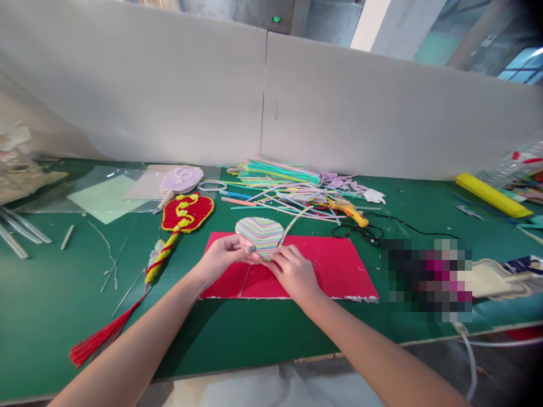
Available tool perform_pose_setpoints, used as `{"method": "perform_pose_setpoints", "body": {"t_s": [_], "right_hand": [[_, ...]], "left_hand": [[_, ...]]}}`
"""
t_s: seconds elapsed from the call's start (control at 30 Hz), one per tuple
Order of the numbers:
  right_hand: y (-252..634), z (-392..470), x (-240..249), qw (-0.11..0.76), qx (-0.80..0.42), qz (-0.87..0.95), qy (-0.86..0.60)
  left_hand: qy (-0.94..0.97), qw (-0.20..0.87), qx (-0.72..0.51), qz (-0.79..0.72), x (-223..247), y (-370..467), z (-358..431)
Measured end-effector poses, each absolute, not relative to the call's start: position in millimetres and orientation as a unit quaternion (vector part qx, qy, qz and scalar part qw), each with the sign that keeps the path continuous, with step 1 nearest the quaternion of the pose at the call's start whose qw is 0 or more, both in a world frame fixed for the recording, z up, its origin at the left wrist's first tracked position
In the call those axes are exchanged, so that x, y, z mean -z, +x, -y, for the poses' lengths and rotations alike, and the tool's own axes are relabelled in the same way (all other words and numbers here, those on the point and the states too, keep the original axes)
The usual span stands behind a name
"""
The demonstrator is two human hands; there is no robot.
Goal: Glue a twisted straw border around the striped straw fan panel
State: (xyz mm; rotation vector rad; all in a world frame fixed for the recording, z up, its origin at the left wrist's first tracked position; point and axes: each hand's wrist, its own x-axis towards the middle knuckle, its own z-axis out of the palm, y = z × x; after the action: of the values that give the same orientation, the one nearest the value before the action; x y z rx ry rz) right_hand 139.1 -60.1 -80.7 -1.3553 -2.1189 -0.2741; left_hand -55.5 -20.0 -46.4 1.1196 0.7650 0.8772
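A rounded fan-shaped piece (259,233) with pastel stripes, seemingly made of pipe cleaners, is held above the red board (335,265). My left hand (229,253) pinches its lower left edge between thumb and fingers. At the lower right edge, the fingers of my right hand (294,271) are closed on the piece, close to a loose pale pipe cleaner (294,224) that sticks up to the right. My fingers hide the bottom of the piece. To the left lies a red and yellow fan (186,213) with a twisted handle and a red tassel (104,333).
Behind the board lies a heap of pastel pipe cleaners (280,172), with a yellow-orange glue gun (350,212) and its black cord (403,226). A lilac fan (182,179) and green sheet (110,198) are at the back left. A yellow bar (492,195) lies right, beyond a pixelated patch.
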Motion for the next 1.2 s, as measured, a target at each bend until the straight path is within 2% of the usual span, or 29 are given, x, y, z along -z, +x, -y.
{"method": "perform_pose_setpoints", "body": {"t_s": [0.43,1.2], "right_hand": [[138.4,59.5,83.1,0.312,0.110,0.793,-0.511],[138.3,59.6,81.0,0.314,0.101,0.796,-0.507]], "left_hand": [[0.486,0.665,-0.452,-0.342,45.6,-55.0,17.2],[0.536,0.634,-0.393,-0.395,46.7,-60.1,14.0]]}}
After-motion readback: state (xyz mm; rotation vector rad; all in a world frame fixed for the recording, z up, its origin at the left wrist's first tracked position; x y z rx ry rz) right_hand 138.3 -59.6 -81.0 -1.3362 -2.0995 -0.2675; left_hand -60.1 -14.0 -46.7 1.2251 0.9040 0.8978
